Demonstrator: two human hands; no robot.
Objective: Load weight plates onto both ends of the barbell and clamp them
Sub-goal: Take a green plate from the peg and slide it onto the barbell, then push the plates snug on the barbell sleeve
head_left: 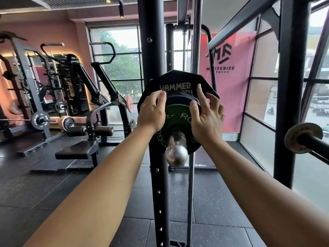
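Gym racks point(53, 72) are seen behind. On the near barbell sleeve point(176, 154), a green Rogue plate point(178, 114) is gripped at its rim by the left hand point(153, 111) and right hand point(206, 120), against the Hammer plate point(175, 81). No clamp is seen, so clamping seemingly remains.

Bare sleeve end point(176, 154) free to reach from the front, stacked plates point(175, 113) blocking further in, rack upright point(151, 50) just behind on the left, chrome guide rod point(190, 184) on the right, storage peg point(302, 138) jutting in far right, open floor point(35, 184) to the left
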